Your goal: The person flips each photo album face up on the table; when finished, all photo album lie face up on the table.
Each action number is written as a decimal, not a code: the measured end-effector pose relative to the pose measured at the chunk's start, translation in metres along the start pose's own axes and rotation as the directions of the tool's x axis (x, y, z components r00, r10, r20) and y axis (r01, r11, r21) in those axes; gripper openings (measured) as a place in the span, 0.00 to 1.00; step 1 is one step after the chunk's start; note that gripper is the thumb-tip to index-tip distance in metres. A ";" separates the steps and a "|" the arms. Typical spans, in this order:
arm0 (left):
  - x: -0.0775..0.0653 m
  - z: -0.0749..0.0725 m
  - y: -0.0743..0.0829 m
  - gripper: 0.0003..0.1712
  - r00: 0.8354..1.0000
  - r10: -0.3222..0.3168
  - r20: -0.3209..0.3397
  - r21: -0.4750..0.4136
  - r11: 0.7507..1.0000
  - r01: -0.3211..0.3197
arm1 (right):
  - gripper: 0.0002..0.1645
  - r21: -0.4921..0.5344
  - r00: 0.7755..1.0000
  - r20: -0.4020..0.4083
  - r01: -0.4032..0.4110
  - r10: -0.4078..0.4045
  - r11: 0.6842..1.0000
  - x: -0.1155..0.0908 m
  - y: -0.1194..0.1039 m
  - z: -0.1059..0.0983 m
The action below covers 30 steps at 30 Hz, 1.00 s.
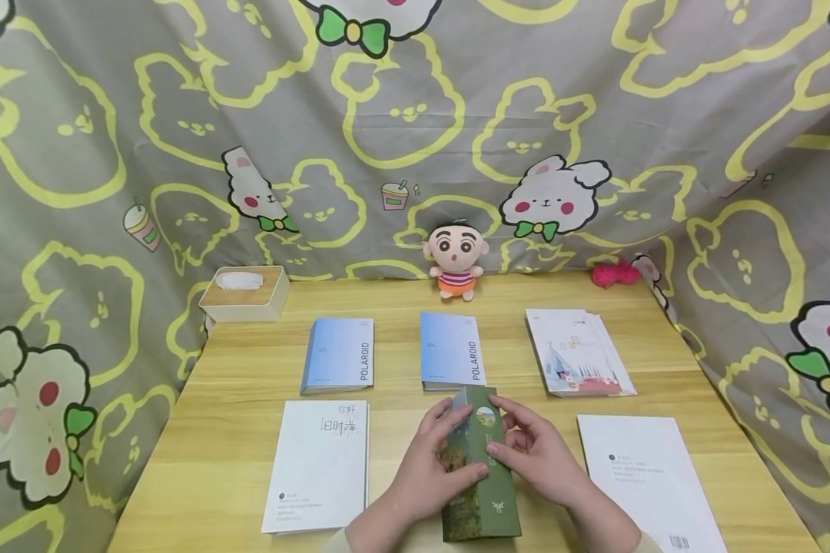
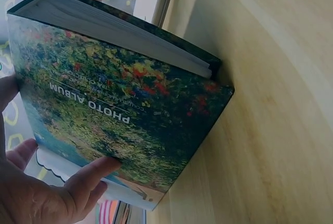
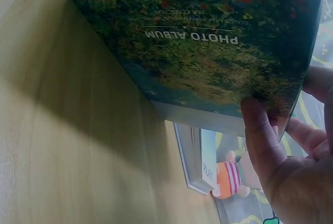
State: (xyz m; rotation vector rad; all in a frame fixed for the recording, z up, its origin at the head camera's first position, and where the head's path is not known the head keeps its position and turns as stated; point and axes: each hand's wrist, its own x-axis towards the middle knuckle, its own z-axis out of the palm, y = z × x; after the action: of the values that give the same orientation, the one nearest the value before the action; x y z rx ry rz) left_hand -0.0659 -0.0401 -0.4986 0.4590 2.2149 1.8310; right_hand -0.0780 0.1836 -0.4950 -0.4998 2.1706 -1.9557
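A green photo album (image 1: 496,491) with a painted flower-garden cover stands on edge on the table, its spine facing up toward the head camera. My left hand (image 1: 429,468) holds it from the left, fingers along the cover and thumb on the spine. From the right, my right hand (image 1: 542,461) grips the same album, its thumb also on the spine. Both wrist views show the words PHOTO ALBUM upside down on a cover (image 2: 104,125). White page edges (image 2: 125,36) show between the covers in the left wrist view.
Two blue POLAROID albums (image 1: 339,353) and an illustrated white album (image 1: 574,353) lie behind. White albums lie left (image 1: 318,468) and right (image 1: 646,484) of the hands. Along the back are a tissue box (image 1: 245,299), a plush doll (image 1: 456,265) and a pink bundle (image 1: 615,274).
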 end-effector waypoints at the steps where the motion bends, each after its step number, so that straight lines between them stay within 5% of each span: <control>1: 0.000 0.000 0.000 0.44 1.000 -0.002 0.000 -0.012 1.000 0.002 | 0.42 -0.001 1.000 -0.001 0.001 -0.001 1.000 0.000 -0.001 0.000; 30: -0.001 -0.005 -0.006 0.46 0.998 -0.008 -0.059 -0.143 0.990 0.000 | 0.33 0.030 0.993 -0.006 0.115 -0.115 0.993 -0.002 -0.003 0.005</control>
State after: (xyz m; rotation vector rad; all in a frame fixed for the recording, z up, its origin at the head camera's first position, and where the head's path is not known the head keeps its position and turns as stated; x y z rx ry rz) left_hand -0.0672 -0.0457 -0.5034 0.3764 2.1006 2.0096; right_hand -0.0740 0.1796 -0.4928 -0.6295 2.1567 -2.0458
